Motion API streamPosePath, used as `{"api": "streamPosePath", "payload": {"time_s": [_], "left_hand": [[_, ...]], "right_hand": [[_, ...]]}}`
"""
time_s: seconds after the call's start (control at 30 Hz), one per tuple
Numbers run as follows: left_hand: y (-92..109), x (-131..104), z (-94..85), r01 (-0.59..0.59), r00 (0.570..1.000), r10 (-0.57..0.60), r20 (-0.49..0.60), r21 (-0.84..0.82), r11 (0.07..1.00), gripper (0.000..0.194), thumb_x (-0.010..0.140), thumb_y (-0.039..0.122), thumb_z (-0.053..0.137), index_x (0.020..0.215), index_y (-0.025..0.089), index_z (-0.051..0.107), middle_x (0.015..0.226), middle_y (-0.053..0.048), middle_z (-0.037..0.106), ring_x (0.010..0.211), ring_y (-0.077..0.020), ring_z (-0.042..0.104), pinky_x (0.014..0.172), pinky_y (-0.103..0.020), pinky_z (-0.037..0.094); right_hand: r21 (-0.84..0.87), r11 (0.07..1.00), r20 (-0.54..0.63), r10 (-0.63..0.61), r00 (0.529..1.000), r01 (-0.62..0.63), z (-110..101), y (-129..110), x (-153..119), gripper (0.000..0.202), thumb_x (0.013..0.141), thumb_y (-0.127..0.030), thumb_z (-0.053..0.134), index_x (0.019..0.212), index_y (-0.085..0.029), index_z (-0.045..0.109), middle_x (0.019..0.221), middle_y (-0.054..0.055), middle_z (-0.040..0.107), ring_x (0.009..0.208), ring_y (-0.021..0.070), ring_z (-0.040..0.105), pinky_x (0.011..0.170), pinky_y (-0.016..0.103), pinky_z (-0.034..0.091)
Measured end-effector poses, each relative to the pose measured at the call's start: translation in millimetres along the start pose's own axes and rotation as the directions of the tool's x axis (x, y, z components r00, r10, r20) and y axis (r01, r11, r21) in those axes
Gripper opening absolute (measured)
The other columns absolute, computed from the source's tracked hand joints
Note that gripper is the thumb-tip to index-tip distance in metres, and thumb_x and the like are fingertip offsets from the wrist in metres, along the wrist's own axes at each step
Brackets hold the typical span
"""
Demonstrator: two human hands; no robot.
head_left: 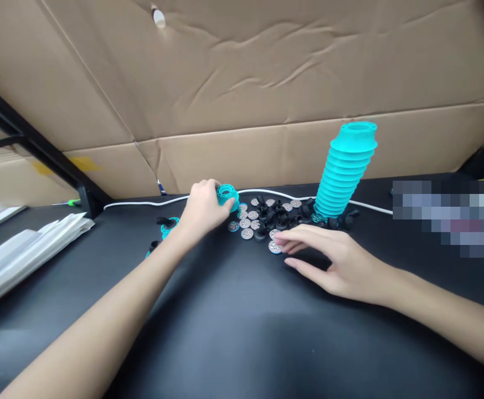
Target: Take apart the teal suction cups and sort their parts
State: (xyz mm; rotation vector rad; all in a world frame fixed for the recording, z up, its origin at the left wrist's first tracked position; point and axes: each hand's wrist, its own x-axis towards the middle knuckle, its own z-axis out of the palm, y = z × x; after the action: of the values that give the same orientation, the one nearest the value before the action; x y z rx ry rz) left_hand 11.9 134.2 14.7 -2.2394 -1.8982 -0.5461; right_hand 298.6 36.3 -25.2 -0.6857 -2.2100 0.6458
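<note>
My left hand (206, 213) is closed around a turquoise flanged plastic ring (227, 194) with a round hole in its top. Over the near side of a pile of silver discs (247, 234) and black knob-like parts (281, 221), my right hand (341, 263) is open, thumb and fingers apart. Its fingertips are at a blue-edged silver disc (274, 247); whether they touch it I cannot tell. A tall, leaning stack of turquoise rings (345, 172) rises behind the right hand. Beyond my left forearm sits another turquoise ring with a black part (167, 224), partly hidden.
Cardboard panels (242, 83) close off the back of the black table (242, 332). A white cable (142, 204) runs along the rear. White packets (30, 249) lie at the left beside a black metal frame (30, 144). A blurred patch covers something at the right.
</note>
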Motion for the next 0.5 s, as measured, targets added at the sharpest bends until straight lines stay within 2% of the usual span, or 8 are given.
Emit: {"api": "streamPosePath", "payload": {"time_s": [0.17, 0.33, 0.5], "left_hand": [[0.5, 11.3, 4.6, -0.096, 0.99, 0.086, 0.111, 0.088, 0.991, 0.048, 0.095, 0.03, 0.063, 0.138, 0.009, 0.067, 0.121, -0.019, 0.078, 0.115, -0.0358, 0.072, 0.103, -0.045, 0.055], [-2.9, 12.9, 4.6, -0.174, 0.971, 0.141, 0.194, 0.165, 0.971, 0.041, 0.098, 0.026, 0.057, 0.133, 0.014, 0.075, 0.118, -0.016, 0.081, 0.113, -0.0345, 0.074, 0.106, -0.044, 0.054], [4.4, 6.1, -1.0, -0.181, 0.969, 0.133, 0.21, 0.231, 0.956, 0.048, 0.1, 0.031, 0.059, 0.144, 0.013, 0.067, 0.125, -0.02, 0.076, 0.121, -0.0375, 0.07, 0.107, -0.047, 0.054]], "right_hand": [[0.006, 1.0, 0.028, 0.016, 0.999, -0.016, -1.1, 1.1, -1.4, 0.047, 0.102, -0.017, 0.064, 0.148, -0.024, 0.058, 0.121, 0.01, 0.073, 0.103, 0.0194, 0.076, 0.095, 0.037, 0.066], [-0.014, 0.999, 0.071, 0.032, 0.997, -0.031, -2.3, -0.5, -0.5, 0.041, 0.103, -0.019, 0.063, 0.143, -0.024, 0.062, 0.12, 0.011, 0.073, 0.101, 0.0207, 0.075, 0.093, 0.038, 0.065], [-0.013, 0.999, 0.09, 0.043, 0.995, -0.042, -2.1, -0.7, -0.3, 0.04, 0.103, -0.019, 0.063, 0.143, -0.024, 0.063, 0.12, 0.01, 0.073, 0.1, 0.0203, 0.074, 0.093, 0.038, 0.064]]}}
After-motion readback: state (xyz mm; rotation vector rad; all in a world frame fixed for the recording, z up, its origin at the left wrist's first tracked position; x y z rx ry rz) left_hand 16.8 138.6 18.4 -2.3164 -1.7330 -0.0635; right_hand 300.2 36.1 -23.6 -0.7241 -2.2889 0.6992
